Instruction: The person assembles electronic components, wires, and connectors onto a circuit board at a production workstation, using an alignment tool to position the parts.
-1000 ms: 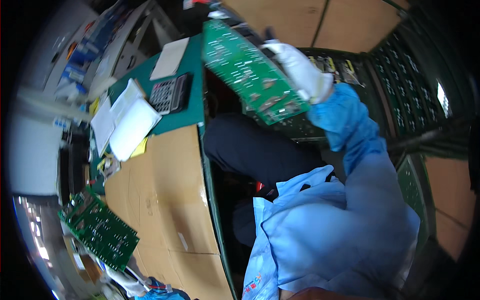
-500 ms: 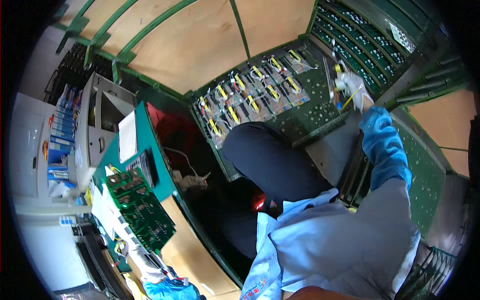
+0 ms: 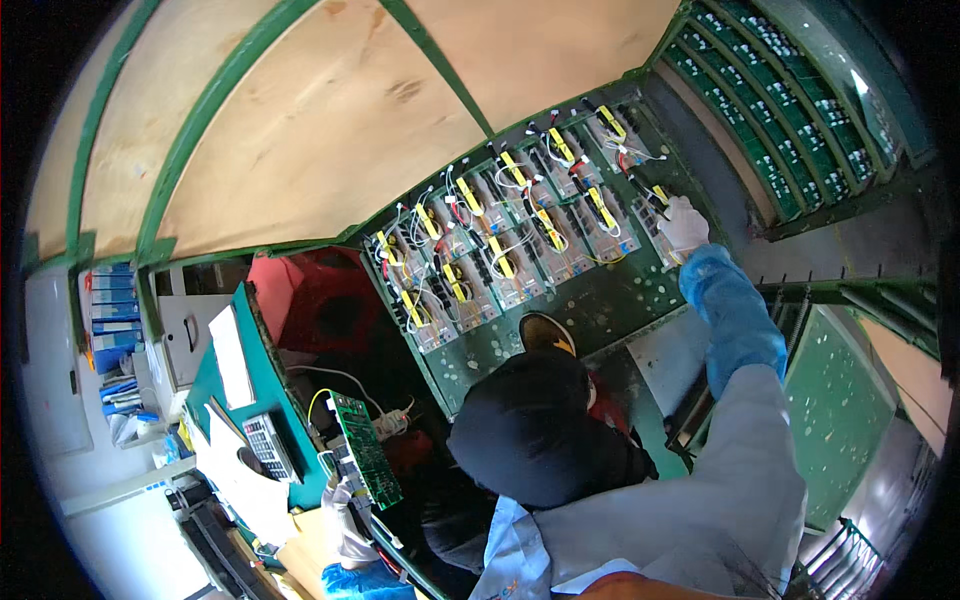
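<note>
My left hand (image 3: 350, 532), in a white glove and blue sleeve cover, is closed on a green circuit board (image 3: 368, 455) at the lower left, above the desk's edge. The board is tilted, with wires hanging beside it. My right hand (image 3: 684, 226), also gloved, reaches forward to the right end of a green metal shelf (image 3: 635, 290). Its fingers grip the side of a circuit module (image 3: 652, 230) with a yellow-wrapped part on top; the fingertips are partly hidden. Two rows of similar modules (image 3: 518, 288), with yellow parts and loose wires, lie to its left.
Upper right stands a rack (image 3: 775, 115) of green boards. The green-topped desk (image 3: 212, 375) at left carries white paper (image 3: 232, 358) and a calculator (image 3: 268, 447). A power strip (image 3: 392, 425) and a red object (image 3: 300, 300) are beside it. Wooden panels (image 3: 300, 130) back the shelf.
My right hand has moved left from beside the rack to the shelf's right end, where a module now lies. The left hand's board has swung right and lower. The view has shifted.
</note>
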The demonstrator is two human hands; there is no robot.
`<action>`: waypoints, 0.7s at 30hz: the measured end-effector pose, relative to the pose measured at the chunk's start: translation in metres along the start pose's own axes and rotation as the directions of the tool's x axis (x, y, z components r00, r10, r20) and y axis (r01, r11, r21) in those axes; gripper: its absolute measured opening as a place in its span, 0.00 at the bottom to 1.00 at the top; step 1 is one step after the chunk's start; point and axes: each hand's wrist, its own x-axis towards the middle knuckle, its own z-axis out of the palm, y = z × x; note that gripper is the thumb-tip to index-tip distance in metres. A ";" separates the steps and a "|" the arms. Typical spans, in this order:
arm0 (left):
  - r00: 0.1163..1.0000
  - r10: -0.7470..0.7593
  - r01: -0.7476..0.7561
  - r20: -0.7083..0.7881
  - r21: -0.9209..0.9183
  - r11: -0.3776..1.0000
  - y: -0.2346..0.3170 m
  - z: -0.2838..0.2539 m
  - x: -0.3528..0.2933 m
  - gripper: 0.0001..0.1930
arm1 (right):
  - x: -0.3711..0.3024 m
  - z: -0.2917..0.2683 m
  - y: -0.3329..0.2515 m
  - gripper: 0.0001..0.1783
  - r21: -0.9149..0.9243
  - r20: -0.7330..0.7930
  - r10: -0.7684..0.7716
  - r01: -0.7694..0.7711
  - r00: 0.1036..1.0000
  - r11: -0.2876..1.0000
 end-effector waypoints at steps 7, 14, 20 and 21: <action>0.993 -0.104 0.096 0.050 0.143 0.985 -0.014 0.041 0.068 0.17 | 0.064 0.062 0.015 0.23 -0.121 -0.075 0.011 -0.020 0.997 0.992; 0.962 -0.093 0.062 0.256 0.127 0.990 -0.005 0.094 0.076 0.20 | 0.066 0.053 0.004 0.22 -0.161 -0.112 -0.058 0.039 0.992 0.986; 0.954 -0.175 0.144 0.242 0.142 0.979 -0.014 0.092 0.085 0.22 | 0.068 0.055 0.001 0.21 -0.124 -0.226 0.061 -0.091 0.972 0.988; 0.958 -0.153 0.121 0.242 0.141 0.983 -0.017 0.092 0.087 0.22 | 0.070 0.052 0.011 0.21 -0.121 -0.106 0.005 -0.018 0.994 0.992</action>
